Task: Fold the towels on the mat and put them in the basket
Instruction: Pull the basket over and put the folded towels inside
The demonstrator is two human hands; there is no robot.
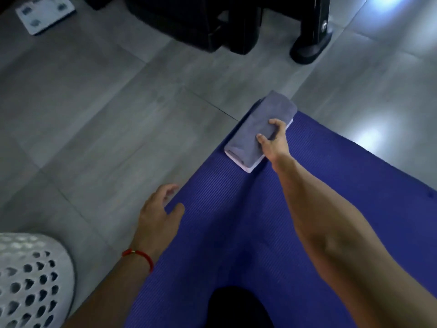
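Nearby, basket (35,278) (white) sits beside mat (236,233)

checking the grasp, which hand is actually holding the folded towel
The right hand: its fingers grip the folded grey towel at the purple mat's far corner. The left hand hovers open, holding nothing.

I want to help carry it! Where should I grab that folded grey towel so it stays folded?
Grab the grey towel across its narrow middle, from the right side, as the right hand does: fingers over the top, thumb on the near side. It is a long, thick bundle, so a middle grip probably keeps the layers together.
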